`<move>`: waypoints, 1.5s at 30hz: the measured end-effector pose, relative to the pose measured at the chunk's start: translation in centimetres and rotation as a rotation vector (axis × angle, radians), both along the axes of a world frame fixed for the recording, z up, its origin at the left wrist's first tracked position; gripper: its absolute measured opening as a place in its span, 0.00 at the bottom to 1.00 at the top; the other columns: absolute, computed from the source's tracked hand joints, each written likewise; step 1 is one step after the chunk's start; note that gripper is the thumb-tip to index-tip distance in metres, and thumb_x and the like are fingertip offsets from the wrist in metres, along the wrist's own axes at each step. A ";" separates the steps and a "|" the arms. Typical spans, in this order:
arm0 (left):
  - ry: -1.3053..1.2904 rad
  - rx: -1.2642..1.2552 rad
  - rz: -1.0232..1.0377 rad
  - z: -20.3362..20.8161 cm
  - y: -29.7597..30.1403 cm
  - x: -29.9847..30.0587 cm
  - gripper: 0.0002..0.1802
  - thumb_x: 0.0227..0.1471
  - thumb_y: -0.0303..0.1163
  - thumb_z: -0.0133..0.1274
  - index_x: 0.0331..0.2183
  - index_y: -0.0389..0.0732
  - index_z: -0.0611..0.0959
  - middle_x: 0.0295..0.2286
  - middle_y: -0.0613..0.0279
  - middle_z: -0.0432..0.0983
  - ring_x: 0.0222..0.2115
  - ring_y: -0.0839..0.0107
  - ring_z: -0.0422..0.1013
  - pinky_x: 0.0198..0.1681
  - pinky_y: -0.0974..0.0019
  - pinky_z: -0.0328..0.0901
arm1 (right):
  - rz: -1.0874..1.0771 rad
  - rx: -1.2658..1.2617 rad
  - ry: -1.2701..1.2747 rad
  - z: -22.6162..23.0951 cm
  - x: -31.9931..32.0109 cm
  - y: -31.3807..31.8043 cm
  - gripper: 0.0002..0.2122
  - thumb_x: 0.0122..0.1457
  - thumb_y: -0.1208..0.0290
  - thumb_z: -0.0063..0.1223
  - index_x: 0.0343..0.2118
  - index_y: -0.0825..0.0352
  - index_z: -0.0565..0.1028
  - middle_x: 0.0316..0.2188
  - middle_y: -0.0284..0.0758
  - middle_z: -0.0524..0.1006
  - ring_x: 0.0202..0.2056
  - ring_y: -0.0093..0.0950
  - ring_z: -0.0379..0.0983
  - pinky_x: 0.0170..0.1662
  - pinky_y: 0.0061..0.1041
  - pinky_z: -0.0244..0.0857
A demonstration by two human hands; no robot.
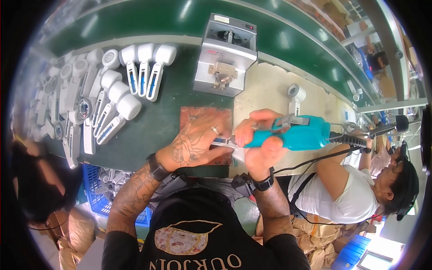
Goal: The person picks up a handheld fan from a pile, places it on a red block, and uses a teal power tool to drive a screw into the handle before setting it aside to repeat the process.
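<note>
Right grip: I have my right hand closed round the front part of a teal power tool.
Left grip: my left hand has thumb and fingers drawn together on a white piece, mostly hidden by them.
Piece's place: at the right edge of the red-brown mat, at the tool's front end; I cannot tell whether the tip touches it.
Counts: one tool, one metal machine, three white handled devices side by side left of it, one lone device at right; the left-hand pile overlaps too much to count.
Left pose: palm down, fingers pointing right.
Right pose: forearm rising from below, tool nearly level, front end leftward.
</note>
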State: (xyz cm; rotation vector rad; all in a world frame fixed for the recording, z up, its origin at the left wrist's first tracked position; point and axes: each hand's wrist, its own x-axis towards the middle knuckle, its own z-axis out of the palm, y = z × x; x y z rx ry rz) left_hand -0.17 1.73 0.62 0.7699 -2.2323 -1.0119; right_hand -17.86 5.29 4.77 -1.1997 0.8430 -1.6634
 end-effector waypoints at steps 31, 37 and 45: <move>0.023 -0.355 0.195 -1.1 -0.7 1.6 0.23 0.49 0.44 0.68 0.47 0.47 0.86 0.42 0.62 0.79 0.42 0.57 0.72 0.47 0.54 0.65 | -0.258 -0.317 0.910 12.3 -2.5 -10.4 0.23 0.74 0.54 0.40 0.44 0.75 0.75 0.26 0.35 0.76 0.27 0.24 0.72 0.34 0.24 0.65; -0.002 -0.320 0.144 -1.8 -1.3 0.3 0.24 0.50 0.46 0.65 0.47 0.47 0.85 0.40 0.58 0.77 0.40 0.53 0.73 0.46 0.52 0.67 | -0.312 -0.041 0.234 9.0 -4.3 -5.9 0.27 0.75 0.53 0.28 0.48 0.76 0.72 0.24 0.34 0.69 0.29 0.28 0.67 0.37 0.29 0.64; 0.007 -0.349 0.113 -0.3 -0.6 -0.2 0.20 0.52 0.36 0.65 0.47 0.42 0.86 0.43 0.54 0.82 0.43 0.51 0.75 0.52 0.55 0.67 | -0.323 -0.351 0.985 15.3 -10.0 -1.3 0.27 0.68 0.45 0.52 0.27 0.70 0.77 0.16 0.30 0.71 0.19 0.19 0.68 0.23 0.23 0.61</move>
